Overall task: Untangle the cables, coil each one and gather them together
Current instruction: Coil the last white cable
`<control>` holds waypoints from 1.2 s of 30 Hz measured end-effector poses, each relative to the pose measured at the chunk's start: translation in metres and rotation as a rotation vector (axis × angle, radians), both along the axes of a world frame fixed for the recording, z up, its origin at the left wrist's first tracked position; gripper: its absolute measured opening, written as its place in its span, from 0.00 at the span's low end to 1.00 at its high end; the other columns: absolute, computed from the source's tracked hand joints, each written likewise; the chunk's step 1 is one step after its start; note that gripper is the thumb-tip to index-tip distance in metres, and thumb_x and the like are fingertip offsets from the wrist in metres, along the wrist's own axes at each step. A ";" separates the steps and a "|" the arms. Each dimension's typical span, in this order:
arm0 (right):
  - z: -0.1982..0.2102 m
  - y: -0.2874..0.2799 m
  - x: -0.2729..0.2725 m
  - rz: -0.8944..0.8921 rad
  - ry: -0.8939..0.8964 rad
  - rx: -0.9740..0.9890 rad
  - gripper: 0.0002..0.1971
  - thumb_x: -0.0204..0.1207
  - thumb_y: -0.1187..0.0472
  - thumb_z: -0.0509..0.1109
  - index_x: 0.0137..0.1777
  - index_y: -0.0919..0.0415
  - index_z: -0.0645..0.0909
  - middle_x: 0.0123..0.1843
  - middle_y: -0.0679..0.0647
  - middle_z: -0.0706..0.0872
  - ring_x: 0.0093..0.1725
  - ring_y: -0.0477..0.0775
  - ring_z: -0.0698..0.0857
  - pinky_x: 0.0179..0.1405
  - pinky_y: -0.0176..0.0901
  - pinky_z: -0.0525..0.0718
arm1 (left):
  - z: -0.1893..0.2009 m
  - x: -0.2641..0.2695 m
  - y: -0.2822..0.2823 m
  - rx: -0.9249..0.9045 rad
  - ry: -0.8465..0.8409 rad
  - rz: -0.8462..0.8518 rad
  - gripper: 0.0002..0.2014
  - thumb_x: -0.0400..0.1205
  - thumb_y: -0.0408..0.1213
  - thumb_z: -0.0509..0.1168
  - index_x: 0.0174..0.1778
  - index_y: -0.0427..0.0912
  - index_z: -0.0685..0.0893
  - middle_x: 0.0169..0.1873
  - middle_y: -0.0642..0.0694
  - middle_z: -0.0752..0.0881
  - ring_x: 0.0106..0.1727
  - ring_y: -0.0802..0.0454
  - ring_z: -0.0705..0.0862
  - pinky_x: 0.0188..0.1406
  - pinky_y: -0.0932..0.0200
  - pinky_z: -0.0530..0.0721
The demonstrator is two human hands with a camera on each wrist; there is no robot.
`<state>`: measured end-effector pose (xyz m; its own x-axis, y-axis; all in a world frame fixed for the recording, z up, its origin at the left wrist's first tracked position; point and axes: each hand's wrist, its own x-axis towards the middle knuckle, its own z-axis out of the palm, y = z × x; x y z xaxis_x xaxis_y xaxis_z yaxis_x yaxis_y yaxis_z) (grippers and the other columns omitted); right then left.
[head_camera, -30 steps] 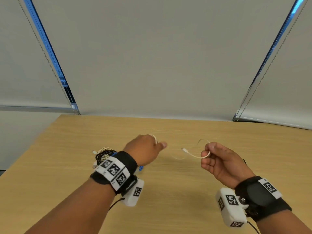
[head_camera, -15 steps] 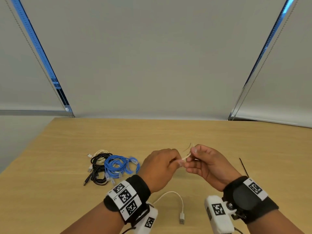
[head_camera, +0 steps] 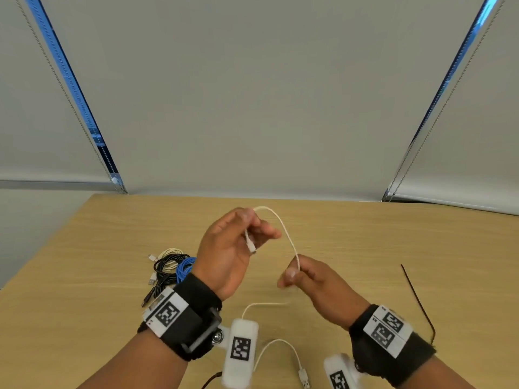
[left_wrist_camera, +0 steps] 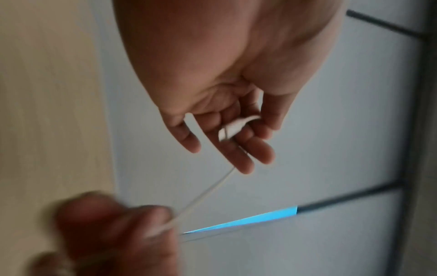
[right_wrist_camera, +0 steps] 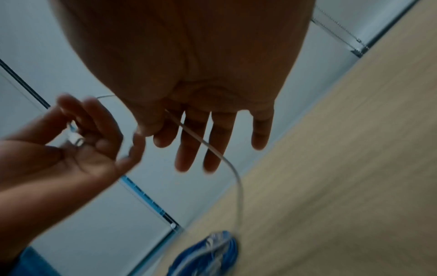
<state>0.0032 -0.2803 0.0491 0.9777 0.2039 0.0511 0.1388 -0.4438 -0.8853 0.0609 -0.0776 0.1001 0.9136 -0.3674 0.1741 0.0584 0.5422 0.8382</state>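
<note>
Above a wooden bench, the left hand pinches one plug end of a white cable between thumb and fingertips, the small connector hanging beside the palm. The cable arches over to the right hand, whose grip is a thumb-and-forefinger pinch on the cord (the other fingers lie nearly straight in the right wrist view). From there the cord drops to the bench, its far USB plug lying near the front edge. To the left sit coiled cables gathered together: a blue coil, a black coil and a cream coil. A black cable tie lies well apart on the right.
</note>
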 end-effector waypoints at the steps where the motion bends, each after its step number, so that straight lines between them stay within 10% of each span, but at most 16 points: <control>1: -0.004 0.005 -0.005 0.053 0.037 0.008 0.13 0.89 0.54 0.61 0.47 0.59 0.81 0.42 0.53 0.92 0.44 0.51 0.89 0.56 0.56 0.85 | 0.004 0.003 0.003 -0.121 0.036 -0.012 0.10 0.83 0.42 0.67 0.43 0.40 0.86 0.43 0.38 0.91 0.51 0.38 0.91 0.62 0.43 0.87; 5: -0.007 0.023 -0.021 0.177 0.133 -0.007 0.12 0.88 0.48 0.58 0.48 0.50 0.80 0.33 0.43 0.82 0.33 0.44 0.79 0.41 0.46 0.82 | 0.012 0.010 0.008 -0.126 -0.019 0.109 0.11 0.86 0.42 0.63 0.53 0.38 0.85 0.60 0.34 0.90 0.66 0.36 0.88 0.70 0.47 0.84; 8: 0.006 0.027 -0.026 0.218 0.038 -0.078 0.12 0.88 0.48 0.59 0.53 0.47 0.83 0.44 0.32 0.84 0.42 0.34 0.82 0.41 0.25 0.78 | 0.003 0.011 0.008 0.320 -0.211 0.284 0.09 0.88 0.34 0.62 0.52 0.37 0.87 0.55 0.41 0.93 0.62 0.46 0.91 0.66 0.56 0.85; 12: 0.036 0.019 -0.025 0.146 -0.118 -0.104 0.12 0.89 0.51 0.60 0.54 0.46 0.86 0.43 0.27 0.85 0.42 0.32 0.84 0.40 0.22 0.76 | -0.016 0.003 0.004 0.699 -0.333 0.163 0.11 0.89 0.42 0.62 0.50 0.49 0.90 0.46 0.50 0.94 0.49 0.55 0.92 0.56 0.58 0.86; 15: 0.053 0.013 -0.017 0.058 -0.241 -0.082 0.11 0.88 0.52 0.62 0.51 0.43 0.87 0.46 0.32 0.88 0.44 0.36 0.86 0.42 0.24 0.76 | -0.023 -0.007 -0.005 0.666 -0.331 0.068 0.13 0.86 0.49 0.61 0.45 0.50 0.89 0.40 0.50 0.92 0.35 0.50 0.87 0.46 0.53 0.84; 19: 0.064 0.008 -0.010 -0.023 -0.258 -0.038 0.12 0.87 0.53 0.65 0.46 0.49 0.88 0.45 0.40 0.91 0.47 0.39 0.90 0.45 0.30 0.81 | -0.022 -0.013 -0.010 0.602 -0.328 -0.046 0.15 0.87 0.48 0.60 0.41 0.47 0.87 0.31 0.47 0.86 0.41 0.55 0.87 0.50 0.55 0.82; 27: 0.076 -0.005 0.008 -0.178 -0.274 0.181 0.07 0.81 0.59 0.74 0.42 0.48 0.87 0.37 0.42 0.88 0.30 0.38 0.80 0.32 0.28 0.76 | -0.007 -0.025 -0.008 0.309 -0.128 -0.260 0.13 0.87 0.41 0.62 0.39 0.39 0.84 0.43 0.37 0.89 0.63 0.30 0.88 0.69 0.47 0.81; 30: 0.070 -0.011 0.013 -0.231 -0.229 0.189 0.08 0.84 0.57 0.70 0.44 0.47 0.87 0.40 0.53 0.88 0.29 0.41 0.77 0.34 0.43 0.76 | 0.006 -0.025 -0.008 0.106 -0.054 -0.320 0.12 0.86 0.40 0.62 0.39 0.39 0.82 0.54 0.29 0.89 0.66 0.21 0.84 0.72 0.42 0.80; 36: 0.042 -0.013 0.009 -0.054 -0.052 -0.060 0.10 0.88 0.52 0.62 0.56 0.37 0.83 0.27 0.45 0.80 0.25 0.41 0.76 0.29 0.38 0.75 | 0.020 -0.012 -0.018 0.007 -0.007 -0.103 0.12 0.89 0.42 0.60 0.44 0.38 0.78 0.67 0.27 0.85 0.71 0.27 0.83 0.74 0.36 0.76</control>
